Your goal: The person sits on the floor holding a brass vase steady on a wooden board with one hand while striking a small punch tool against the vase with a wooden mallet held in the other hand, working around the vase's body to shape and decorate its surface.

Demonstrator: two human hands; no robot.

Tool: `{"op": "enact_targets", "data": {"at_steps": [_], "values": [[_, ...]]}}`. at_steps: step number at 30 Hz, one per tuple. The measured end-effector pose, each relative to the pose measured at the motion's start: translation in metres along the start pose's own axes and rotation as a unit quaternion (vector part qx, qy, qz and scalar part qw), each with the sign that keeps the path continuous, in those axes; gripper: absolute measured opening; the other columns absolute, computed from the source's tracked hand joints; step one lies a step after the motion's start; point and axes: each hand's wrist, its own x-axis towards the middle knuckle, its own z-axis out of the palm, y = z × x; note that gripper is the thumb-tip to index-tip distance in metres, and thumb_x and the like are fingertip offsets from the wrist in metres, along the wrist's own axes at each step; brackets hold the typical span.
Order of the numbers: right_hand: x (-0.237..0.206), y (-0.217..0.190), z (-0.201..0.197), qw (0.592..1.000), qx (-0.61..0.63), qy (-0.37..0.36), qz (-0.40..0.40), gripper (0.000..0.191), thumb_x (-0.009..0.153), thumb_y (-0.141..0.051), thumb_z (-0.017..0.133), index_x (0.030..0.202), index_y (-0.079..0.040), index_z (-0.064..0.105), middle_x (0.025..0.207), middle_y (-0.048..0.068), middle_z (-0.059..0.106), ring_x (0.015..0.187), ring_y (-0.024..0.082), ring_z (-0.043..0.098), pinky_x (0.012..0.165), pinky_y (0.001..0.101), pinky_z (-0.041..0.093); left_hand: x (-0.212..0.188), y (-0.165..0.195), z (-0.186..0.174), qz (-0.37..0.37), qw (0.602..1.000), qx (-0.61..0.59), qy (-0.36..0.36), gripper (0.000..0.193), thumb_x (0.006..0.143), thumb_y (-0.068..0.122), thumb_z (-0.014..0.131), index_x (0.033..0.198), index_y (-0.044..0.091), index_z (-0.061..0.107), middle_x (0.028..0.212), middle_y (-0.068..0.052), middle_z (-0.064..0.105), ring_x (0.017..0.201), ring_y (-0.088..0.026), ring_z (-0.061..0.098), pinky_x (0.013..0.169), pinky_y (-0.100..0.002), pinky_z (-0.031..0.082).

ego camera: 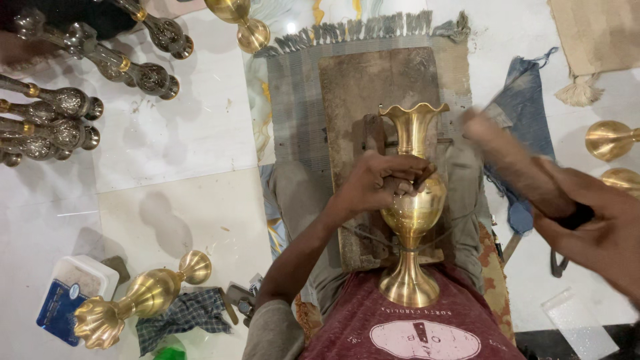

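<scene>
- Sitting on the floor, a person is looking down at a brass vase (413,200) standing upright against their lap, its foot near the red shirt (407,327) and its wavy rim pointing away.
- Resting on the vase's round belly, the left hand (380,181) is closing its grip around a small tool pressed to the metal; the tool itself is mostly hidden by the fingers.
- Swinging in from the right, the right hand (600,227) is wrapping its grip tightly around the dark handle of a wooden mallet (513,167), whose head is blurring just beside the vase's neck.
- Lying under the vase, a worn wooden board (373,87) is sitting on a grey fringed mat (300,87).
- Showing plain, shiny metal, the vase looks mostly unworked, so the hammering seems to be at an early or middle stage; any marks are too small to tell.
- Lying on the white floor at left, a second brass vase (143,297) is resting on its side near a checked cloth (187,313) and a blue and white box (73,293).
- Lining the upper left, several darker patterned vases (67,100) are lying in a row, looking already decorated.
- Waiting at the far right edge, two more plain brass pieces (610,140) are only partly showing.
</scene>
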Motion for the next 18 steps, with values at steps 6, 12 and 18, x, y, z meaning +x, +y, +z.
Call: {"op": "enact_targets", "data": {"at_steps": [6, 12, 18], "values": [[0.042, -0.028, -0.020, 0.999, 0.007, -0.017, -0.035, 0.084, 0.079, 0.012, 0.068, 0.157, -0.014, 0.052, 0.109, 0.016, 0.070, 0.083, 0.019, 0.067, 0.069, 0.0296, 0.056, -0.020, 0.024, 0.016, -0.046, 0.986, -0.052, 0.151, 0.054, 0.084, -0.022, 0.051, 0.131, 0.001, 0.066, 0.117, -0.016, 0.076, 0.101, -0.025, 0.079, 0.087, -0.033, 0.070], [0.080, -0.038, -0.037, 0.922, -0.321, -0.216, 0.004, 0.088, 0.085, -0.001, 0.069, 0.160, -0.039, 0.046, 0.111, 0.000, 0.070, 0.073, 0.014, 0.070, 0.066, 0.0262, 0.060, -0.030, 0.030, 0.033, -0.053, 0.967, -0.032, 0.249, 0.052, 0.079, -0.022, 0.055, 0.125, -0.004, 0.068, 0.111, -0.016, 0.077, 0.096, -0.024, 0.078, 0.087, -0.033, 0.069], [0.103, -0.077, -0.037, 0.896, -0.363, -0.241, -0.086, 0.084, 0.084, -0.009, 0.065, 0.155, -0.047, 0.041, 0.128, -0.004, 0.070, 0.072, 0.010, 0.076, 0.063, 0.0272, 0.064, -0.035, 0.033, 0.058, -0.010, 0.927, 0.011, 0.375, 0.028, 0.088, -0.019, 0.060, 0.110, -0.008, 0.073, 0.097, -0.014, 0.078, 0.084, -0.019, 0.075, 0.076, -0.029, 0.064]]}}
